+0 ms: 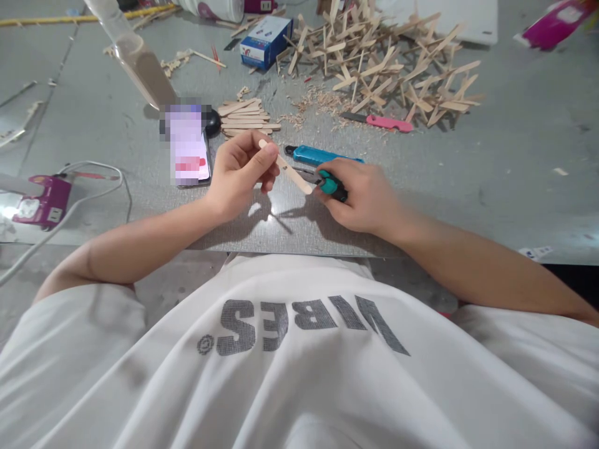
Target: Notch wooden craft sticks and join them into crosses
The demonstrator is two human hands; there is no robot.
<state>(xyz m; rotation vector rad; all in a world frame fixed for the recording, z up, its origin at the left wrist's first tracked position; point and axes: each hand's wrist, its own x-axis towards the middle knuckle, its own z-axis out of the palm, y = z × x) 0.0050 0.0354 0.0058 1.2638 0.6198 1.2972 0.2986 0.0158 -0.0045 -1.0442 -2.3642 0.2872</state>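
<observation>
Between thumb and fingers, my left hand (244, 169) pinches the upper end of a flat wooden stick (294, 175), which slants down to the right. A small dark mark or notch shows near the stick's middle. My right hand (358, 192) is wrapped round pliers (331, 185) with green and black handles. The plier jaws point left and lie at the stick's right edge; whether they grip it cannot be made out. Just above the pliers, a blue cutter (318, 155) lies on the table. Behind my left hand is a stack of flat wooden sticks (246, 116).
A large pile of crossed sticks (369, 62) lies at the back, near a blue box (266, 42) and a pink-handled blade (388, 123). Left stand a phone (191, 149) and a tilted bottle (145, 72). A cable (91, 198) runs by a purple device (47, 201).
</observation>
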